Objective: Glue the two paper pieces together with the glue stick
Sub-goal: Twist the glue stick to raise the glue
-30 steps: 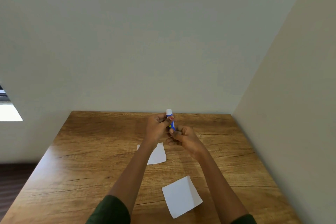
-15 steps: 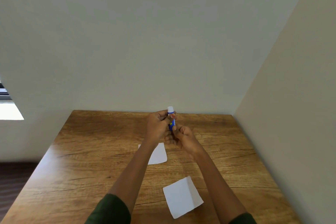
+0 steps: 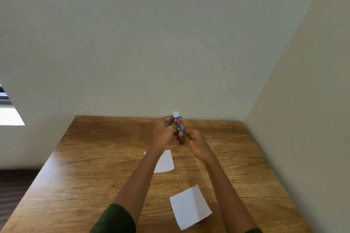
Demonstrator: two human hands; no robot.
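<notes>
Both hands meet above the far part of the tabletop (image 3: 98,157). The left hand (image 3: 163,132) pinches the upper part of the glue stick (image 3: 178,125), its white end sticking up; the right hand (image 3: 193,141) grips its lower end. One paper piece (image 3: 165,161) lies under the left wrist, another paper piece (image 3: 190,207) nearer, between the forearms.

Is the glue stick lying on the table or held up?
Held up, roughly upright. The glue stick is above the table, left hand near its white end, right hand at its base.
</notes>
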